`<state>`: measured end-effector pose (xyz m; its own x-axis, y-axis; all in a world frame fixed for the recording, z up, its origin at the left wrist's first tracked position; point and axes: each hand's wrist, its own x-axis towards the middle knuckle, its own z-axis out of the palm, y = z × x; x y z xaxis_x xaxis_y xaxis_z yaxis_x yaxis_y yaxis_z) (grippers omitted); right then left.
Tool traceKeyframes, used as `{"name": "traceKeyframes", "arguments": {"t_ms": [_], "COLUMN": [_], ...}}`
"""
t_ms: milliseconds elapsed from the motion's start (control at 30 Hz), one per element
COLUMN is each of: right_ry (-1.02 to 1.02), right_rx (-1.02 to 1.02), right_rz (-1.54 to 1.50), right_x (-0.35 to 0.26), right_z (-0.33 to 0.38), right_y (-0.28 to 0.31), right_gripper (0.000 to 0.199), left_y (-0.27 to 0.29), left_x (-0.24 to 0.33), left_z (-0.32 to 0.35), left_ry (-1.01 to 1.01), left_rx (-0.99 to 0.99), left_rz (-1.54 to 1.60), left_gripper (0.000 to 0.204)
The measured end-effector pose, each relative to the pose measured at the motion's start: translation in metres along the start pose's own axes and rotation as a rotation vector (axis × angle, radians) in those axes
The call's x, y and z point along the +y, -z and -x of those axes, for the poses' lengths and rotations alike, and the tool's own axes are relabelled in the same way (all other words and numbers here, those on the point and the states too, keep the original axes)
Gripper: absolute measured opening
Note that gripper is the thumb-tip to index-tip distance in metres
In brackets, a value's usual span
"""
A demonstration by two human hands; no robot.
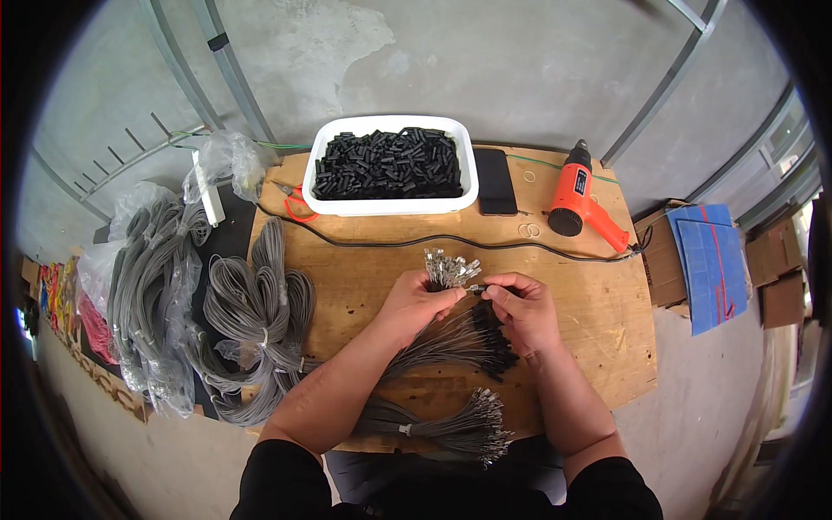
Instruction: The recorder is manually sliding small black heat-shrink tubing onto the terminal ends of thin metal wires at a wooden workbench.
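between fingers [513, 282] sits a black, seemingly tubular sleeve [479, 289].

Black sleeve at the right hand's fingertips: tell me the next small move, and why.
Probably ease the black sleeve over the metal wire end beside it: the right hand pinches the sleeve, the left hand holds the metal-tipped bundle, and nearby wires have black ends.

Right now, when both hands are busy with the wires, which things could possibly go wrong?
The right hand has only a fingertip grip on a small black sleeve, so it might slip away. The lower wire bundle lies at the near edge of the wooden table and could slide off. The black cord runs across the tabletop to the red heat gun; a snag might drag the tool.
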<state>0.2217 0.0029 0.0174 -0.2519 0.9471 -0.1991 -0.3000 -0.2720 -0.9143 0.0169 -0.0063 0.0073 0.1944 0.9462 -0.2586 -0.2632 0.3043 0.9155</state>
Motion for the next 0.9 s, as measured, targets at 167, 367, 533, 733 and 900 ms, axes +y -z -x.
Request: {"name": "traceKeyframes", "arguments": {"t_ms": [167,367,533,733,900], "right_ry": [0.048,0.179,0.192,0.161,0.146], "right_rx": [0.021,0.081,0.072,0.069,0.052], "right_rz": [0.041,0.208,0.203,0.175,0.168], "right_x": [0.0,0.007,0.008,0.005,0.007], "right_z": [0.004,0.002,0.001,0.001,0.0], "right_y": [-0.005,-0.003,-0.003,-0.005,-0.003], "right_gripper": [0.018,0.013,0.013,0.01,0.01], "left_y": [0.0,0.005,0.004,0.004,0.002], "left_x": [0.0,-0.003,-0.003,-0.003,0.0], "left_z": [0.001,-0.001,0.0,0.001,0.002], "left_ry": [-0.023,-0.001,-0.019,-0.031,-0.029], "left_rx": [-0.01,-0.051,-0.053,-0.056,-0.058], "left_rz": [0.019,-0.011,-0.01,-0.039,-0.033], "left_gripper": [0.011,0.01,0.01,0.011,0.011]}}
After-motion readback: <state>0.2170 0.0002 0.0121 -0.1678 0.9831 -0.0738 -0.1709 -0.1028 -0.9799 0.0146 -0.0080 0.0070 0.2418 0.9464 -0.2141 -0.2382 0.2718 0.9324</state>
